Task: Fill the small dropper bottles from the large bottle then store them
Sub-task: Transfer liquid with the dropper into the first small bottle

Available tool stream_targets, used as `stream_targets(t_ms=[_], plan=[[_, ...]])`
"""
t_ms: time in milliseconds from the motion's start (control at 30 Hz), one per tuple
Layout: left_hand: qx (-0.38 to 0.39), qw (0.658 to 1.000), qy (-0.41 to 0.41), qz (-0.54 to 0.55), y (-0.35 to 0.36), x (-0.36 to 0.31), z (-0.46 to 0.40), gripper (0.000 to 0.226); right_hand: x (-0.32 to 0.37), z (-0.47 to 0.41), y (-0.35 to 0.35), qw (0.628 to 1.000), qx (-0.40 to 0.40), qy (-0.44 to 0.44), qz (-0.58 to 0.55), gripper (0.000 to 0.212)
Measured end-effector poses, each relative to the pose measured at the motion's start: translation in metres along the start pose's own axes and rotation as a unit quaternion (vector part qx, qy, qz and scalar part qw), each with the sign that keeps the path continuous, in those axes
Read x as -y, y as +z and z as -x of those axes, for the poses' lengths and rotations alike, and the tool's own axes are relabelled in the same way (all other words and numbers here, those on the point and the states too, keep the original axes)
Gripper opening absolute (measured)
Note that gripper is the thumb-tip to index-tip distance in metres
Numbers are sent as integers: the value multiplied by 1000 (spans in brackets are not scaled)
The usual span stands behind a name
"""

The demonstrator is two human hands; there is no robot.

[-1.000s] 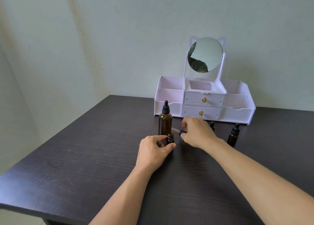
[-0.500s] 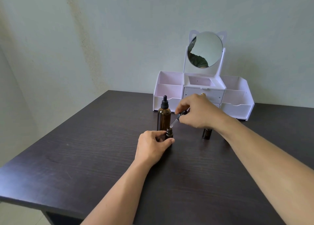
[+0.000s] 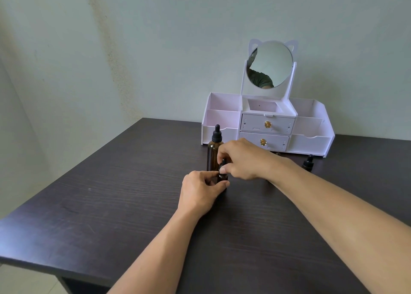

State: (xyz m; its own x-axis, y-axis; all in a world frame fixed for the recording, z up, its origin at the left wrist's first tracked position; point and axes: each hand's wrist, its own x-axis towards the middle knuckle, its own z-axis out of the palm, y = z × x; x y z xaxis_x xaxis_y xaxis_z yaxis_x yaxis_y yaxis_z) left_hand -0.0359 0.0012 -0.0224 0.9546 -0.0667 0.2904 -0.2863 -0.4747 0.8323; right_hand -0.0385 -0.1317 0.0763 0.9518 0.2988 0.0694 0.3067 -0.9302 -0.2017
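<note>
A small amber dropper bottle (image 3: 222,178) stands on the dark table (image 3: 111,193), and my left hand (image 3: 200,191) grips its body. My right hand (image 3: 242,160) pinches the black dropper cap (image 3: 222,163) on top of that bottle. The large amber bottle (image 3: 213,153) with a black dropper top stands upright just behind them. Another small bottle (image 3: 308,163) stands to the right, partly behind my right forearm. A further small bottle (image 3: 278,154) barely shows behind my right wrist.
A white organiser (image 3: 266,124) with two shut drawers, open side compartments and a round mirror stands at the back of the table against the wall. The table's left and front edges are close to my arms.
My right hand has lowered the dropper from above the small bottle down onto its neck. My left hand has kept its hold on the bottle.
</note>
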Motion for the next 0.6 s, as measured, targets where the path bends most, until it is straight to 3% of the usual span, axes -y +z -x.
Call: stream_targets(t_ms=[167,367,467,600], plan=[[4,1000,-5,-7,-1,1,0,18,4,-1,-3,996,-15,11,83,36],[4,1000,-6,-1,-1,-2,0,22,2,-2,-5,999,9,-8,37,12],[12,1000,-8,-3,0,-1,0,15,5,-1,-5,997,2,9,82,27],[2,1000,-9,0,-1,0,0,22,3,-1,-8,998,35,7,56,25]])
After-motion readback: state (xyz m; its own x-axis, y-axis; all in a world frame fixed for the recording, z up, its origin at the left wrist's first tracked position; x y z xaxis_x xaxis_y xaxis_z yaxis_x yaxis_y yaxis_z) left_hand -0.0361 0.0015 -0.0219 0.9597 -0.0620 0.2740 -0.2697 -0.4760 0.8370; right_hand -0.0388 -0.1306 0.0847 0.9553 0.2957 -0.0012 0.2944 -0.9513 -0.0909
